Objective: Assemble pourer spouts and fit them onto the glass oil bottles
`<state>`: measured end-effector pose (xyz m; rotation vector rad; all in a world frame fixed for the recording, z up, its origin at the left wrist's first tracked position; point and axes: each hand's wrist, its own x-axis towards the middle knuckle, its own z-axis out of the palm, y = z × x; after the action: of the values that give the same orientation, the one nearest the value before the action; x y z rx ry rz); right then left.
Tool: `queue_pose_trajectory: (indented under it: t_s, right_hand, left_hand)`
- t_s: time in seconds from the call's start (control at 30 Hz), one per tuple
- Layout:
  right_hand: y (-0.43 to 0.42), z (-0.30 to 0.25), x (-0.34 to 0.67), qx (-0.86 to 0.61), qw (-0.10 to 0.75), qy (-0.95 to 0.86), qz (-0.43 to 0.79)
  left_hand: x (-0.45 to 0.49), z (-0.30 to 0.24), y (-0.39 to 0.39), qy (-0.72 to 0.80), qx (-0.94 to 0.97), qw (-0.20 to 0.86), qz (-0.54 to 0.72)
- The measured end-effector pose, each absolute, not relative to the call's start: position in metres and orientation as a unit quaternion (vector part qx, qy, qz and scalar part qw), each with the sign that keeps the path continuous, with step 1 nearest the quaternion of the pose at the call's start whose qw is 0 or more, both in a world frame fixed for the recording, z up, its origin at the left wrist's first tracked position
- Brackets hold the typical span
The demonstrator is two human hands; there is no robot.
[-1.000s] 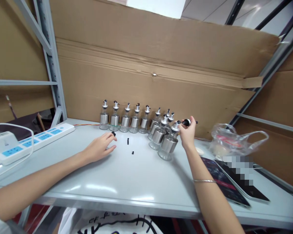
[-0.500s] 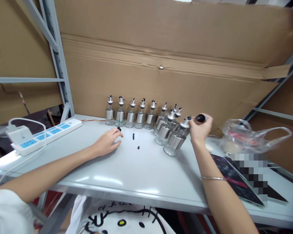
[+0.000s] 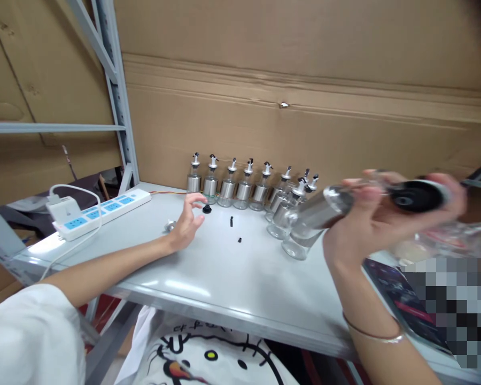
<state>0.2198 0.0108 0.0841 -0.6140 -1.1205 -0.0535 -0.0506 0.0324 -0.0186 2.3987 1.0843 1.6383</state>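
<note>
Above the bench (image 3: 260, 283), the right hand (image 3: 385, 219) has its fingers gripping a tilted bottle (image 3: 332, 203), likely for control, while the left hand (image 3: 189, 224) parts its fingers beside 1 black cap (image 3: 207, 209), seemingly kept within reach.

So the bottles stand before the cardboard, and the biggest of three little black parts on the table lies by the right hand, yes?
No: the biggest black part lies by the left hand, as the head view shows; the bottles do stand before the cardboard.
</note>
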Motion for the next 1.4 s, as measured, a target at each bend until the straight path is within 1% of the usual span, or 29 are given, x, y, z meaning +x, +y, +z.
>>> queue_pose_trajectory:
  t_s: [0.03, 0.13, 0.23, 0.27, 0.4, 0.47, 0.53, 0.63, 0.83, 0.93, 1.2, 1.33, 1.4]
  right_hand:
    - [0.006, 0.078, 0.207, -0.254, 0.8, -0.544, 0.009]
    - [-0.005, 0.06, 0.182, -0.229, 0.742, -0.612, 0.148]
    - [-0.011, 0.047, 0.173, -0.222, 0.688, -0.647, 0.244]
    - [-0.013, 0.044, 0.172, -0.221, 0.674, -0.652, 0.268]
    - [-0.02, 0.034, 0.166, -0.194, 0.636, -0.67, 0.33]
    - [-0.023, 0.031, 0.163, -0.167, 0.631, -0.674, 0.346]
    - [-0.026, 0.028, 0.16, -0.151, 0.628, -0.674, 0.357]
    - [-0.029, 0.025, 0.159, -0.143, 0.623, -0.678, 0.363]
    - [-0.024, 0.016, 0.159, -0.116, 0.609, -0.696, 0.362]
    - [-0.021, 0.016, 0.162, -0.119, 0.606, -0.708, 0.342]
    - [-0.022, 0.033, 0.168, -0.107, 0.581, -0.759, 0.275]
    - [-0.021, 0.041, 0.174, -0.111, 0.541, -0.796, 0.247]
    - [-0.02, 0.044, 0.178, -0.121, 0.512, -0.815, 0.243]
  left_hand:
    - [-0.048, -0.019, 0.031, 0.348, 0.795, 0.038, 0.495]
    - [-0.046, -0.011, 0.027, 0.359, 0.856, 0.071, 0.365]
    - [-0.059, 0.009, 0.029, 0.422, 0.869, 0.05, 0.253]
    - [-0.068, 0.016, 0.031, 0.446, 0.871, 0.06, 0.198]
    - [-0.108, 0.042, 0.038, 0.467, 0.863, 0.184, -0.058]
    - [-0.122, 0.049, 0.041, 0.486, 0.847, 0.188, -0.105]
    - [-0.128, 0.051, 0.043, 0.509, 0.83, 0.2, -0.11]
    - [-0.124, 0.045, 0.048, 0.533, 0.815, 0.213, -0.079]
    - [-0.101, 0.018, 0.058, 0.526, 0.833, 0.135, 0.101]
    - [-0.095, 0.006, 0.063, 0.502, 0.841, 0.116, 0.165]
    - [-0.085, -0.003, 0.055, 0.475, 0.857, 0.109, 0.17]
    - [-0.077, -0.001, 0.046, 0.491, 0.85, 0.109, 0.155]
    - [-0.074, 0.002, 0.044, 0.498, 0.841, 0.1, 0.185]
